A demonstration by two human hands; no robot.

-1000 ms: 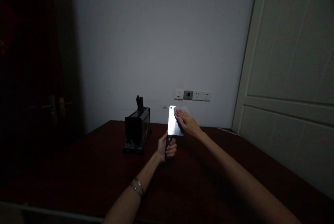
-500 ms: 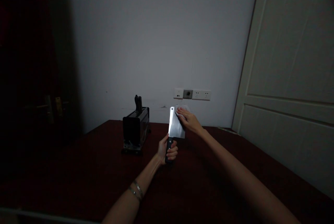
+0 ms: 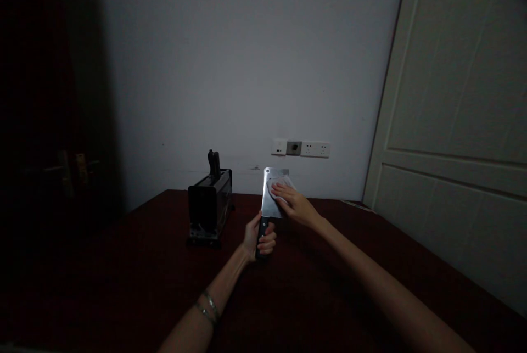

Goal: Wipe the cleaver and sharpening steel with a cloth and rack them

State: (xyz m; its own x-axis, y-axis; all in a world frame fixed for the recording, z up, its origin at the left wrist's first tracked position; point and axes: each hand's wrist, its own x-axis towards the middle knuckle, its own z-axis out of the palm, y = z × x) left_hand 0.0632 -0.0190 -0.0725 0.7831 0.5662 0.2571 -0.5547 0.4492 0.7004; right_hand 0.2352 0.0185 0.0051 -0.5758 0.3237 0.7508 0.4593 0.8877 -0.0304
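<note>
My left hand is closed round the black handle of a steel cleaver, holding it upright above the dark red table. Its broad blade faces me and shines. My right hand presses a pale cloth flat against the blade's right side, fingers stretched over it. Two thin bracelets sit on my left wrist.
A black knife block with a dark handle sticking out of its top stands on the table left of the cleaver. Wall sockets sit low on the grey wall behind. A pale door fills the right side; the left side is dark.
The cloth and my right hand have slid down the blade from its top corner toward the middle. The cleaver has turned slightly, and the view has shifted a little to the right.
</note>
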